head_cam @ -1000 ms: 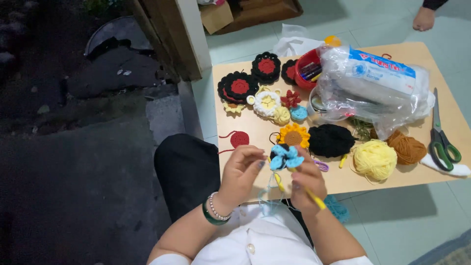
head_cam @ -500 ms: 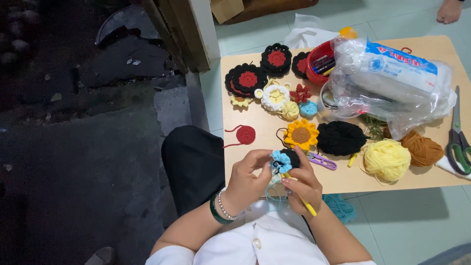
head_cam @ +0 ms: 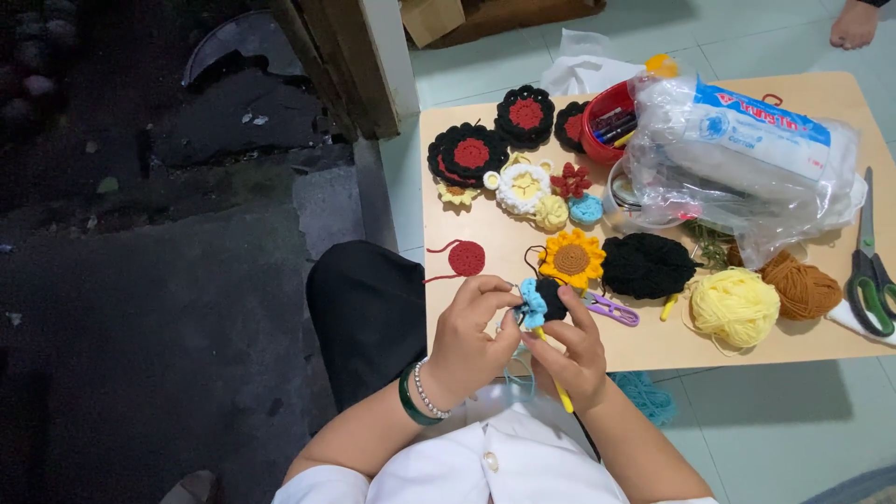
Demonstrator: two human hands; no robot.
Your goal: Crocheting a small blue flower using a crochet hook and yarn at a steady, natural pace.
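1. Blue and black yarn make up the small crocheted flower piece (head_cam: pixel 539 303) that both hands work on in the head view, held just above the near edge of the low wooden tabletop (head_cam: pixel 653 350).
2. Left hand (head_cam: pixel 471 336): its grip is narrow, thumb and fingertips pinched on the blue petal edge of the piece; a green bangle and a bead bracelet sit at the wrist.
3. Right hand (head_cam: pixel 574 350): its grip is closed around a thin yellow-handled crochet hook (head_cam: pixel 553 371), fingers also propping the black part of the piece from beneath.
4. Step in hand, as I read it: stitching blue petals round the black centre, partway along.
5. Next move would call for steady tension on the yarn and a small turn of the piece to reach the next stitch.
6. Nearby on the tabletop: a yellow crocheted sunflower (head_cam: pixel 571 259), a flat red crocheted disc (head_cam: pixel 466 258), a purple clip (head_cam: pixel 611 309), a pale yellow yarn ball (head_cam: pixel 735 307), and green-handled scissors (head_cam: pixel 873 275) well apart at the right.
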